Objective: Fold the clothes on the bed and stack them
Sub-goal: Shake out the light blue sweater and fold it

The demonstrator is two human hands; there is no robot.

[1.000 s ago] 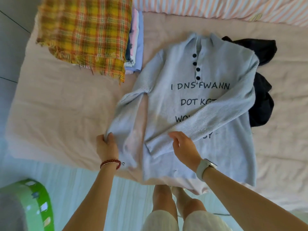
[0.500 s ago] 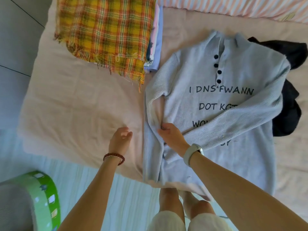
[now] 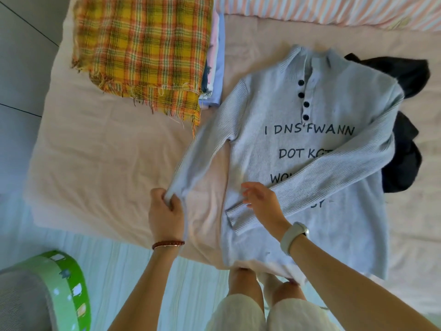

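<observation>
Since half a second ago: left hand (image 3: 165, 211) moved from the bare sheet onto the sleeve end and now pulling it out to the side; right hand (image 3: 261, 201) lifted a little off the sweater.

Nearest: bare knees and white shorts (image 3: 238, 311) at the bottom. Green round thing (image 3: 64, 280) low on the left, by the striped floor.

Next, the two hands. Left hand curled tight around the cuff of the sweater's one sleeve (image 3: 198, 158), red bead bracelet (image 3: 168, 244) on that wrist. Right hand just over the other sleeve's cuff, fingers loose and spread, holding nothing; touching or not, cannot tell. White watch (image 3: 294, 236) on that wrist.

Then the light blue sweater (image 3: 298, 144), flat on the pink bed sheet (image 3: 95, 163), front side up, dark letters and four dark buttons showing. One sleeve folded across the chest, the other stretched out toward the left hand.

Further back: black clothes (image 3: 403, 163) partly under the sweater's far side. Yellow checked cloth (image 3: 143, 51) on top of a stack of folded clothes (image 3: 216, 68), up on the left. Striped blanket (image 3: 334, 10) along the very top.
</observation>
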